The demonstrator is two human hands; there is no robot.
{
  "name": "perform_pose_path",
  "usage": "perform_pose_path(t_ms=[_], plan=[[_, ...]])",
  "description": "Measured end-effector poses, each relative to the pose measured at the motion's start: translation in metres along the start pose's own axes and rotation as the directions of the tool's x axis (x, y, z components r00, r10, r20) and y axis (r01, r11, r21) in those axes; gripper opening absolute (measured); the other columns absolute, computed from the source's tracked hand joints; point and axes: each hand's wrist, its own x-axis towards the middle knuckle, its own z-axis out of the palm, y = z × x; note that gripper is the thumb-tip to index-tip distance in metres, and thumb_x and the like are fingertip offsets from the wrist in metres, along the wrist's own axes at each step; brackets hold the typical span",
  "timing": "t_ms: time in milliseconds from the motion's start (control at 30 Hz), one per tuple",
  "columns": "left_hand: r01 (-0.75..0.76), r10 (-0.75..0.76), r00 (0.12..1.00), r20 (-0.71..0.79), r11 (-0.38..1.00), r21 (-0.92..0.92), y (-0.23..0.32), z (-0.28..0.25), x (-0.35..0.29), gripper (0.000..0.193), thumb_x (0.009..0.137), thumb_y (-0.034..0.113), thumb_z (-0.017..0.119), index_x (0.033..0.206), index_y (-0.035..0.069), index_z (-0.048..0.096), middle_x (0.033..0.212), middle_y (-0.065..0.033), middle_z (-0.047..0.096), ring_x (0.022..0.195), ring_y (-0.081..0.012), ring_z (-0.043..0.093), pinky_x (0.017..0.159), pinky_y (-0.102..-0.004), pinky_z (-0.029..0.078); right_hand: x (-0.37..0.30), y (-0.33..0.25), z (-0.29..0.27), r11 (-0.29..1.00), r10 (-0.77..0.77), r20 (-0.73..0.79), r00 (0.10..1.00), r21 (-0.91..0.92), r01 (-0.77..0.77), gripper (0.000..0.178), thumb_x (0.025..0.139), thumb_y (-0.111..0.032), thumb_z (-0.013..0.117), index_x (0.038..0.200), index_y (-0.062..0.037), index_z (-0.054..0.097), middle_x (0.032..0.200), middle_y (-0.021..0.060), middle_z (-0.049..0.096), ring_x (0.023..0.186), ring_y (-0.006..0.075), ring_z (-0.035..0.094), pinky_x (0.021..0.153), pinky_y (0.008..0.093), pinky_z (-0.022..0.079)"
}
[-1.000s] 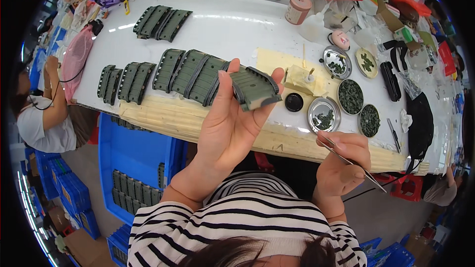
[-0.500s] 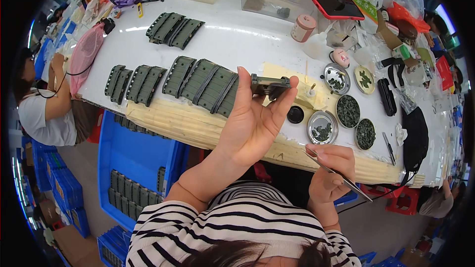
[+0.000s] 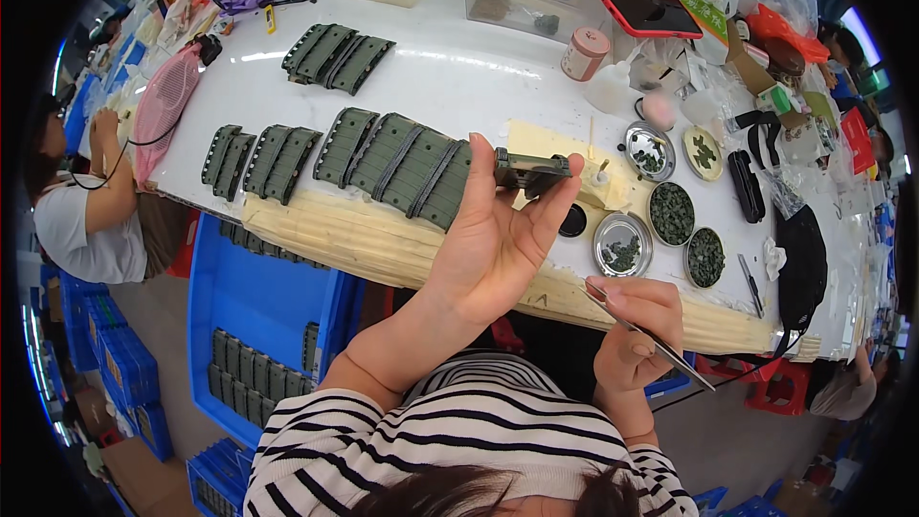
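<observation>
My left hand (image 3: 498, 244) is raised over the table's near edge, pinching a dark green molded part (image 3: 532, 168) edge-on between thumb and fingers. Metal tweezers (image 3: 684, 364) are in the closed fingers of my right hand (image 3: 639, 321), their tips pointing up and left, apart from the part. Beyond my left wrist lies a row of ribbed green parts (image 3: 388, 163). Near my right hand stand a metal dish (image 3: 599, 254) of small green pieces and two round containers (image 3: 652, 213) (image 3: 689, 273) heaped with them.
A blue crate (image 3: 206, 325) holding more green parts sits below the table on the left. Another group of green parts (image 3: 335, 57) lies farther back. A pink jar (image 3: 585, 55), a red-cased phone (image 3: 651, 13) and a black cloth (image 3: 802, 273) occupy the right side. A co-worker (image 3: 91, 220) sits at left.
My left hand has shifted slightly right with the green part. My right hand has moved a little up and left, still holding the tweezers.
</observation>
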Motion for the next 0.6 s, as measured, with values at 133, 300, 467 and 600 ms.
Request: perform_pose_path(t_ms=[133,300,467,600], plan=[[-0.017,0.018,1.0,-0.01,0.996,0.084,-0.005,-0.001,-0.003,0.06,0.093,0.048,0.05,0.125,-0.001,0.037,0.123,-0.0162,0.051,0.116,-0.0248,0.055,0.098,-0.0317,0.052,0.005,-0.004,-0.001,0.999,-0.026,-0.032,0.999,0.03,0.027,0.033,0.092,-0.032,0.06,0.1,-0.0004,0.065,0.09,0.0145,0.064,0.083,0.0271,0.068,0.07,0.0315,0.055],[-0.005,0.011,0.999,-0.031,0.983,0.183,-0.02,-0.014,-0.009,0.053,0.088,0.049,0.058,0.105,-0.001,0.054,0.118,-0.0161,0.055,0.121,-0.0275,0.051,0.102,-0.0368,0.047,0.033,-0.022,-0.008,0.949,-0.232,0.168,0.958,-0.178,0.261,0.031,0.077,-0.021,0.072,0.1,-0.0015,0.067,0.095,0.0101,0.065,0.091,0.0292,0.067,0.076,0.0353,0.057],[0.136,-0.135,0.991,-0.021,0.977,0.163,-0.025,-0.019,-0.015,0.043,0.087,0.057,0.054,0.099,0.017,0.066,0.12,-0.0146,0.061,0.109,-0.0232,0.058,0.093,-0.0374,0.05,0.046,-0.021,-0.005,0.869,-0.285,0.28,0.917,-0.329,0.37,0.021,0.081,-0.016,0.067,0.098,-0.0034,0.069,0.097,0.009,0.065,0.094,0.0261,0.066,0.081,0.0358,0.057],[0.115,-0.13,0.986,0.099,0.982,0.149,-0.025,-0.027,-0.016,0.062,0.095,0.058,0.035,0.13,0.009,0.044,0.122,-0.0096,0.059,0.111,-0.021,0.058,0.096,-0.0344,0.046,0.046,-0.021,-0.004,0.859,-0.294,0.31,0.904,-0.329,0.392,0.019,0.083,-0.014,0.065,0.098,-0.0049,0.069,0.097,0.0096,0.065,0.095,0.0262,0.066,0.085,0.037,0.056]])
